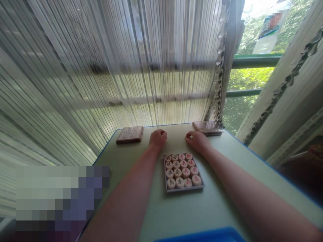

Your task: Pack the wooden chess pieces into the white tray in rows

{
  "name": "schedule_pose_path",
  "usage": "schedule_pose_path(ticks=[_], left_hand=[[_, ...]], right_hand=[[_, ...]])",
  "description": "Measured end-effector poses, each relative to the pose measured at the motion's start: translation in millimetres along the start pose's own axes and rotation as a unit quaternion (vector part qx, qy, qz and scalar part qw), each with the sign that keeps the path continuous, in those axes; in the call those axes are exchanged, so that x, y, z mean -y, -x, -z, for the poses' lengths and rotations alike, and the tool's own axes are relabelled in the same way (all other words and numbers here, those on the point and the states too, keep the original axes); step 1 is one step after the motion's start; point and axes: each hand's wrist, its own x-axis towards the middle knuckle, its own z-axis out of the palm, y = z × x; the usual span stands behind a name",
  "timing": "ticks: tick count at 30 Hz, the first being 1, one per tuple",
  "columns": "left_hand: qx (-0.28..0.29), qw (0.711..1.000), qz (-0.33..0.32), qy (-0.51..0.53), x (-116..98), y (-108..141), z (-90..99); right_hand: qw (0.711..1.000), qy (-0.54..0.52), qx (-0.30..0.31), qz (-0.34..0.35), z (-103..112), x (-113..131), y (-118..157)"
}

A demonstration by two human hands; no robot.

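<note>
A shallow square box point(185, 191) lies on the table in front of me, filled with round Chinese chess pieces point(178, 172), some marked in black and some in red characters. Beyond its far left corner rests my left hand point(158, 138), its fingers curled closed with nothing visible in them. My right hand point(198, 140) lies past the box's far right corner, also curled, thumb and forefinger forming a small ring around bare space. Close to the left hand is a flat wooden case point(130, 134) with writing on top. A similar case point(207, 128) sits just behind the right hand.
The pale green table point(156, 215) has a blue edge. A blue plastic object point(202, 235) shows at the near edge. Striped sheer curtains point(141, 67) hang behind the table, with a railing point(254, 62) and trees outside. A blurred-out patch point(55, 201) covers the lower left.
</note>
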Motion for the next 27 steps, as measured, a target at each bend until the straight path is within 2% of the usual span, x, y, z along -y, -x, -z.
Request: schedule_pose_path(ticks=[6, 9, 13, 15, 20, 23, 27], left_hand=[[0.016, 1.0, 0.014, 0.001, 1.6, -0.4, -0.9], [0.024, 1.0, 0.016, 0.0, 2.4, 0.1, -0.6], [0.057, 0.998, 0.019, 0.0, 1.9, 6.6, 4.1], [0.088, 0.996, 0.013, 0.002, -1.1, 13.2, 7.3], [0.145, 0.989, 0.014, 0.004, -15.8, 32.6, 16.3], [0.146, 0.989, 0.031, 0.012, -21.8, 44.7, 22.6], [0.129, 0.991, 0.024, -0.001, -21.5, 65.9, 26.2]], right_hand=[[1.0, -0.017, -0.005, 0.008, -3.0, -3.2, -0.3], [1.0, -0.03, 0.0, 0.009, 2.2, -2.3, 0.6], [0.996, -0.089, -0.025, 0.002, 27.1, 10.2, 6.5], [0.991, -0.127, -0.03, 0.019, 44.5, 21.5, 13.2], [0.98, -0.177, 0.01, 0.088, 75.9, 45.7, 45.9], [0.972, -0.208, 0.008, 0.104, 80.5, 49.0, 73.5], [0.966, -0.224, 0.025, 0.124, 78.2, 52.1, 108.4]])
